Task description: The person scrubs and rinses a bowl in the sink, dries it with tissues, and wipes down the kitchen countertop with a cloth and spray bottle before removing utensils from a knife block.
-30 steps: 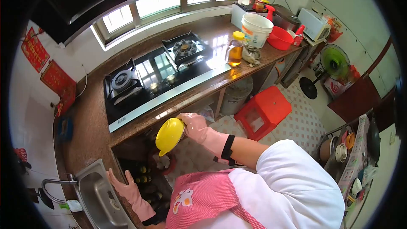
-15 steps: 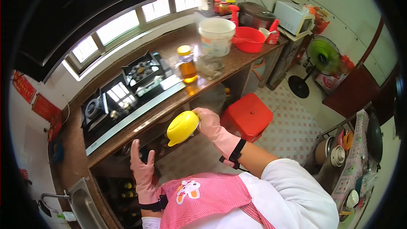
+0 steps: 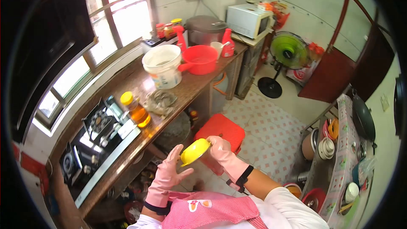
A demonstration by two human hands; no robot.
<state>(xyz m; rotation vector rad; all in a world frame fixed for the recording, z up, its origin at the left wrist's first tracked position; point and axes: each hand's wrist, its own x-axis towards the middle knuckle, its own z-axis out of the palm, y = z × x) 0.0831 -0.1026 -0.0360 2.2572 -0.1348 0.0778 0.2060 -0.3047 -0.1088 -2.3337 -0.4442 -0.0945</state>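
Observation:
A yellow bowl [image 3: 195,152] hangs tilted in front of the pink checked apron, above the floor. My right hand [image 3: 221,149], in a pink rubber glove, is closed on the bowl's right edge. On the bowl's left side, my left hand [image 3: 168,170] in a matching glove has its fingers and thumb spread. Its fingers come close to the bowl; whether they touch cannot be made out. Beyond the hands a red plastic stool [image 3: 222,129] stands on the tiled floor.
On the counter [image 3: 178,101] are an oil bottle [image 3: 136,111], a grey cloth [image 3: 160,103], a white bucket [image 3: 163,68] and a red basin [image 3: 200,59]. The gas stove [image 3: 99,133] lies left. A green fan [image 3: 288,51] stands at the back; a dish rack [image 3: 326,148] is right.
The view has swung right, so the sink has left the frame. My left hand has come up close to the yellow bowl, which stays in my right hand.

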